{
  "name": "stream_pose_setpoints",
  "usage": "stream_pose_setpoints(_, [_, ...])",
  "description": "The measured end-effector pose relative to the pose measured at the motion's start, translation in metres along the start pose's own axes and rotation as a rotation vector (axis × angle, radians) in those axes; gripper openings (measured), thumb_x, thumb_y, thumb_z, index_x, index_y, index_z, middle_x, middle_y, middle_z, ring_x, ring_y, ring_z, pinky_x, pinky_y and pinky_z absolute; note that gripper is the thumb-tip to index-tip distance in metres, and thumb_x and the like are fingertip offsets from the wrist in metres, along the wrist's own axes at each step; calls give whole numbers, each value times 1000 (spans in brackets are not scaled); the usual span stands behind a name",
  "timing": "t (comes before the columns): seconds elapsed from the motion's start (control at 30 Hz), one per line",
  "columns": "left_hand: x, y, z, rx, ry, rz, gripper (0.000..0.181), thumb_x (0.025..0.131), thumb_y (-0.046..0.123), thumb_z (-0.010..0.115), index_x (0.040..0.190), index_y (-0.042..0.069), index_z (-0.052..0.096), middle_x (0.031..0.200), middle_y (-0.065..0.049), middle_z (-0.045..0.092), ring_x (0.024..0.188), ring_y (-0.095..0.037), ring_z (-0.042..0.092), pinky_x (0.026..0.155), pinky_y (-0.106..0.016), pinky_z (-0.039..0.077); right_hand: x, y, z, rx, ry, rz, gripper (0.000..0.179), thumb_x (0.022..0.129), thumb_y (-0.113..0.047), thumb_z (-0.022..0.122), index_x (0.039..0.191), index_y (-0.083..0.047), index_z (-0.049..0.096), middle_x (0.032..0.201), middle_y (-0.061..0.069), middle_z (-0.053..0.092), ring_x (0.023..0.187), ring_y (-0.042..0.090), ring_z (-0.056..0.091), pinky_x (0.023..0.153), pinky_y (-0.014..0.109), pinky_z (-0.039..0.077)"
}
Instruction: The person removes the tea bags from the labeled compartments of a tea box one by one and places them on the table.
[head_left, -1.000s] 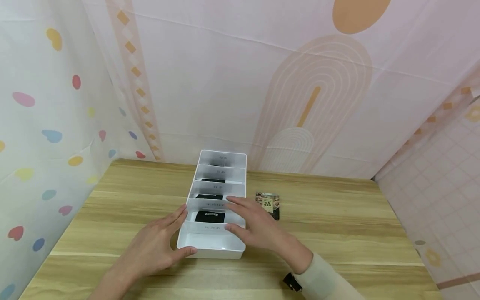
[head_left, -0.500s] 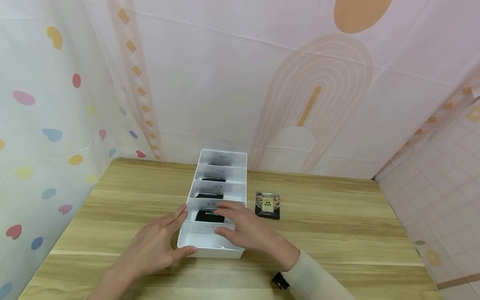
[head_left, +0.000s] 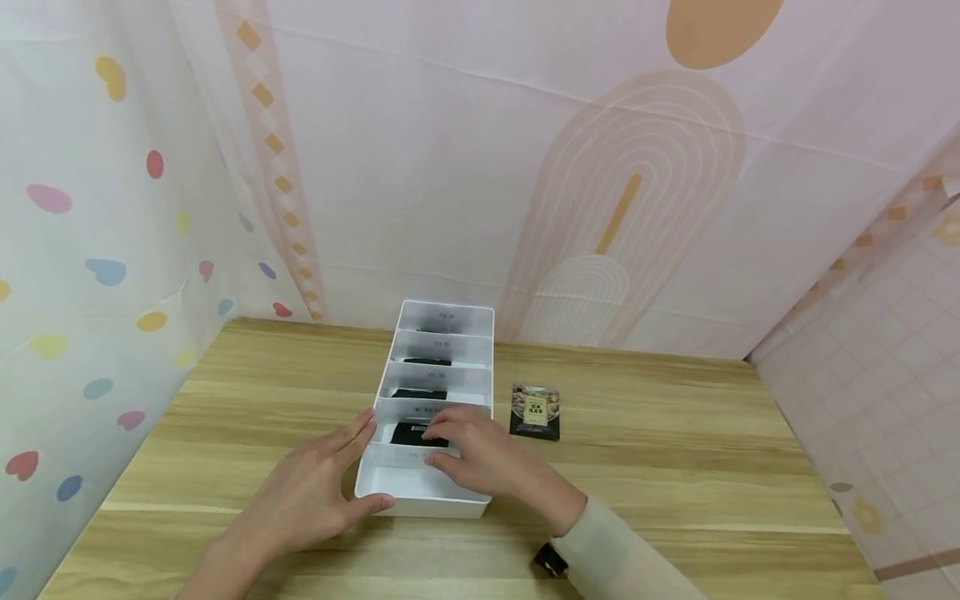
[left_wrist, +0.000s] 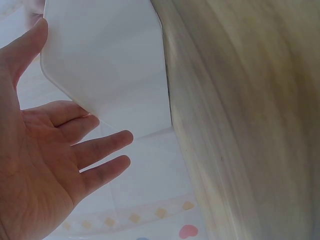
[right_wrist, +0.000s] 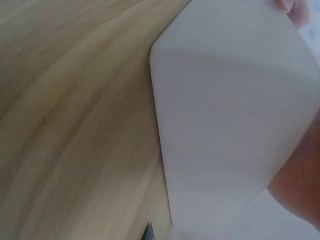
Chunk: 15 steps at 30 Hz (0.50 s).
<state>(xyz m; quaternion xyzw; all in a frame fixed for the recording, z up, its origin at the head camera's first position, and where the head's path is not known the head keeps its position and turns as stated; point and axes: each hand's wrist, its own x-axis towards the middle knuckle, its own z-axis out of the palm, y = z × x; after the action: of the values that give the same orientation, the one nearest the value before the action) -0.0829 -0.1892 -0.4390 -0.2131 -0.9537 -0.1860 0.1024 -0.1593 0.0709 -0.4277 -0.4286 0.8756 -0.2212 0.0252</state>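
Note:
A long white divided box (head_left: 408,483) stands on the table, its labelled compartments running away from me. My left hand (head_left: 311,487) rests at its near left corner, thumb on the front rim and fingers along the side; the left wrist view shows these fingers (left_wrist: 102,150) fairly straight. Reaching over the right wall, my right hand (head_left: 480,454) has its fingertips at a black packet (head_left: 405,434) in the second compartment from the front. Thumb and fingers stand apart there. In the right wrist view the box wall (right_wrist: 225,125) hides its fingertips.
Right of the box lies a black pouch (head_left: 535,412) with a food picture and a pale label. Black packets (head_left: 418,393) show in compartments farther back. The nearest compartment shows its white floor. A patterned cloth (head_left: 420,167) hangs behind the wooden table (head_left: 675,467).
My right hand has moved left from the box's right rim to over the black packet, and its fingers have bent down. My left hand and the box have stayed in place.

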Motion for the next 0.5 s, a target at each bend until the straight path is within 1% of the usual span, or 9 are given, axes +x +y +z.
stream_pose_setpoints(0.1, [0, 0, 0, -3, -5, -3, 96, 84, 66, 78, 147, -3, 57, 156, -15, 52, 123, -41, 65, 99, -56, 54, 2, 0, 2, -11, 0, 6, 24, 103, -24, 71, 120, -8, 77, 124, 3, 71, 123, 17, 63, 109, 30, 49])
stream_pose_setpoints(0.2, [0, 0, 0, -6, -6, -5, 96, 84, 66, 78, 148, -3, 57, 156, -15, 52, 124, -41, 65, 99, -55, 54, 3, 0, 5, -22, 7, 6, 19, 102, -21, 71, 116, -10, 80, 118, 1, 72, 115, 15, 65, 101, 26, 52])
stream_pose_setpoints(0.33, [0, 0, 0, -4, -2, 2, 97, 83, 66, 79, 147, -3, 57, 156, -15, 53, 123, -41, 65, 98, -56, 55, 3, 0, 9, -32, 22, 4, 15, 102, -18, 71, 111, -11, 81, 114, 0, 73, 109, 14, 66, 93, 24, 54])
stream_pose_setpoints(0.5, [-1, 0, 1, -7, -5, -10, 96, 84, 65, 79, 147, -3, 57, 156, -15, 52, 124, -41, 65, 99, -55, 54, 3, 0, 10, -28, 24, 3, 14, 102, -17, 71, 108, -10, 82, 111, 0, 74, 105, 13, 67, 90, 23, 55])
